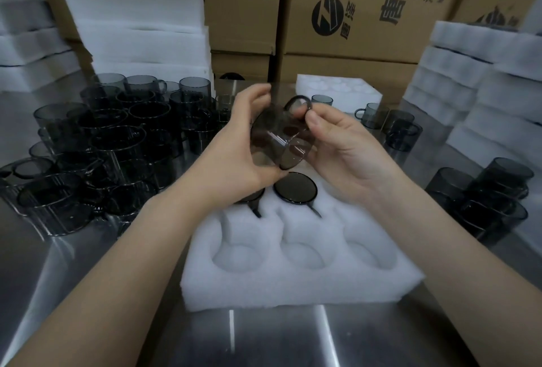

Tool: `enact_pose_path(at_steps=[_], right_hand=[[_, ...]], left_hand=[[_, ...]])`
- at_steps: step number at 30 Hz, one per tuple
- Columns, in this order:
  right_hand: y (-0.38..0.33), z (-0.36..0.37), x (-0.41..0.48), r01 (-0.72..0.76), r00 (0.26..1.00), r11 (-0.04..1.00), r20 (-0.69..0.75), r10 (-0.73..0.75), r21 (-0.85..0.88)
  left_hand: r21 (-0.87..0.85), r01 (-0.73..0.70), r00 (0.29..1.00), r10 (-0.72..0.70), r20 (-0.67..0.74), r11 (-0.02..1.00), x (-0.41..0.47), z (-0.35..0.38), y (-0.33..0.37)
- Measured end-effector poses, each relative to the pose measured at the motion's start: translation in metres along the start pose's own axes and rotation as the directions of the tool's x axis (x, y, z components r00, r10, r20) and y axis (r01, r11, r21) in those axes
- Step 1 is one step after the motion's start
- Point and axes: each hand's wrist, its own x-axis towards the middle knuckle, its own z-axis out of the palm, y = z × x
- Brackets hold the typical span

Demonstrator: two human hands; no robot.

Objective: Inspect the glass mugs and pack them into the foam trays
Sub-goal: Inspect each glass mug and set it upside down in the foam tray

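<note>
A smoky grey glass mug (278, 138) is held on its side above the far edge of a white foam tray (296, 281). My left hand (234, 155) cups its body from the left, fingers curled round it. My right hand (343, 143) pinches the mug's ring handle (299, 105) and supports the base. Two mugs sit in the tray's far row: one (295, 190) in the middle pocket, one (249, 198) partly hidden under my left hand. The three near pockets hold nothing.
Many grey mugs (96, 149) crowd the steel table on the left. More mugs stand at the right (495, 193) and far right (396, 129). Another foam tray (337, 88) lies behind. Foam stacks (137, 14) and cardboard boxes (366, 8) wall the back.
</note>
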Motion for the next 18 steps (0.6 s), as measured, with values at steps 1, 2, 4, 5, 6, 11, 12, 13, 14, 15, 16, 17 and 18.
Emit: enact_pose_path(at_steps=[1, 2, 4, 5, 6, 11, 12, 13, 14, 15, 16, 17, 18], right_hand=[[0.000, 0.000, 0.000, 0.039, 0.999, 0.999, -0.022, -0.039, 0.007], [-0.001, 0.000, 0.000, 0.076, 0.997, 0.997, -0.035, -0.075, 0.013], [-0.001, 0.000, -0.001, 0.135, 0.990, 0.991, -0.029, -0.135, -0.007], [-0.002, 0.001, -0.001, 0.154, 0.988, 0.988, -0.019, -0.155, -0.032], [-0.002, 0.002, -0.001, 0.163, 0.986, 0.985, -0.010, -0.164, -0.056], [-0.005, 0.000, -0.001, 0.116, 0.993, 0.966, 0.031, -0.111, -0.230], [-0.005, 0.000, 0.000, 0.101, 0.995, 0.954, 0.030, -0.097, -0.283], [-0.004, -0.001, 0.001, 0.093, 0.996, 0.936, 0.020, -0.092, -0.339], [-0.003, 0.000, 0.002, 0.085, 0.996, 0.917, 0.001, -0.092, -0.391], [-0.002, -0.001, 0.003, 0.072, 0.996, 0.896, -0.022, -0.091, -0.438], [0.000, 0.000, 0.003, 0.050, 0.996, 0.875, -0.046, -0.082, -0.481], [0.001, 0.000, 0.003, 0.026, 0.995, 0.854, -0.064, -0.070, -0.519], [0.002, 0.000, 0.003, 0.005, 0.995, 0.839, -0.079, -0.057, -0.544]], left_hand=[[-0.108, 0.072, 0.997, -0.068, 0.034, 0.992, 0.000, -0.001, 0.002], [-0.217, 0.123, 0.992, -0.112, 0.062, 0.968, 0.001, -0.002, 0.005], [-0.393, 0.155, 0.988, -0.148, 0.048, 0.906, 0.002, -0.001, 0.009], [-0.442, 0.150, 0.988, -0.155, 0.025, 0.884, 0.003, -0.001, 0.011], [-0.463, 0.141, 0.987, -0.158, 0.002, 0.875, 0.004, 0.001, 0.012], [-0.370, 0.076, 0.982, -0.135, -0.135, 0.926, 0.004, 0.004, 0.012], [-0.310, 0.062, 0.979, -0.119, -0.167, 0.949, 0.003, 0.005, 0.012], [-0.256, 0.045, 0.975, -0.099, -0.199, 0.966, 0.003, 0.004, 0.011], [-0.203, 0.026, 0.970, -0.074, -0.230, 0.979, 0.003, 0.004, 0.010], [-0.136, 0.006, 0.965, -0.041, -0.257, 0.991, 0.002, 0.004, 0.010], [-0.053, -0.016, 0.961, 0.001, -0.277, 0.998, 0.002, 0.004, 0.010], [0.031, -0.040, 0.958, 0.047, -0.284, 0.999, 0.001, 0.004, 0.010], [0.099, -0.063, 0.955, 0.089, -0.281, 0.993, 0.001, 0.004, 0.009]])
